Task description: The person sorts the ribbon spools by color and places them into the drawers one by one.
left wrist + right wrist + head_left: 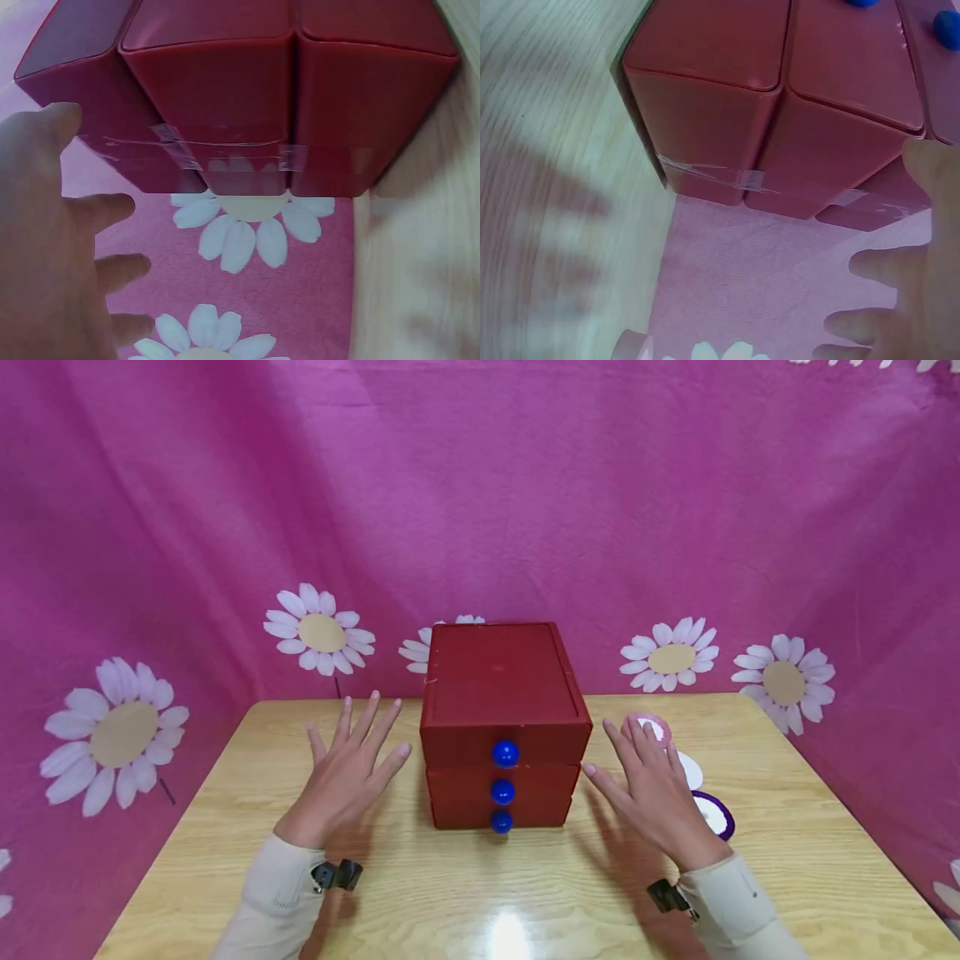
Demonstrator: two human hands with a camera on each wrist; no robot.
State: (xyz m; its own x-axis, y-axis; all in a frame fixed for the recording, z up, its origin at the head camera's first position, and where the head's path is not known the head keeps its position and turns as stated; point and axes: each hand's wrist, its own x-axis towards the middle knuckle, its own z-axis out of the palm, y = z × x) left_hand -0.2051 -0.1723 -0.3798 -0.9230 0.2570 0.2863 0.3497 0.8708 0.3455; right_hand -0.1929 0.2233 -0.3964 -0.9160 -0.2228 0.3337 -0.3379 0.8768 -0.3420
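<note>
Red drawers between left hand, right hand (fingers spread).

Pink-purple cloth hanging behind and along both sides of table, softly creased, printed with white daisies, yellowish centres. Largest daisy at left, short dark stem below it. Two more near each other beyond table's far right; another behind middle, partly hidden. Petals cut off at top right corner. Table light wood, streaky grain, bright glare at near edge. Left wrist view: two daisies, both partly cut off.
</note>
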